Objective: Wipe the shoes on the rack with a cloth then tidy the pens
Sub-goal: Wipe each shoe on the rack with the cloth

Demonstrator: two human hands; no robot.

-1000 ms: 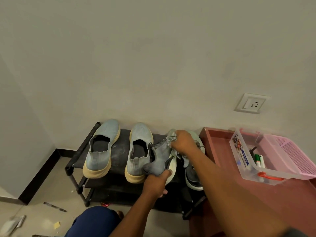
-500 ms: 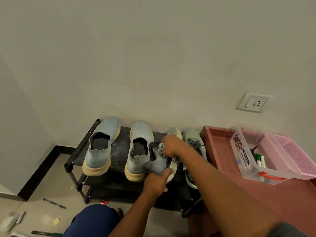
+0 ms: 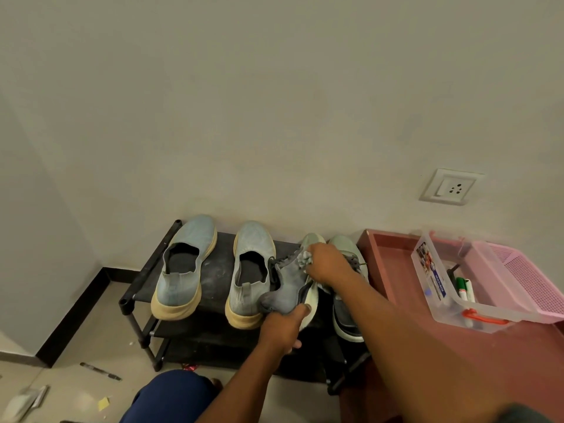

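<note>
Four shoes sit on the black rack (image 3: pixel 210 279). Our left hand (image 3: pixel 282 329) grips the heel of the tipped grey knit sneaker (image 3: pixel 288 286) near the rack's right end, while our right hand (image 3: pixel 328 265) bunches a crumpled cloth (image 3: pixel 304 258) against its upper. Pens (image 3: pixel 464 290) lie in a clear plastic box (image 3: pixel 433 279).

Light is dim and even, warm-grey in tone, with no visible source. The wall (image 3: pixel 274 102) shows a soft falloff toward the left corner. Shadows are faint and diffuse; the deepest lie under the shoe rack (image 3: pixel 213 340), where lower shelves read almost black. No glare noted. Wide-angle bending curves the skirting (image 3: pixel 73 312) and stretches the near forearm. Detail is soft throughout, with slight smear on the right hand (image 3: pixel 328 264).
</note>
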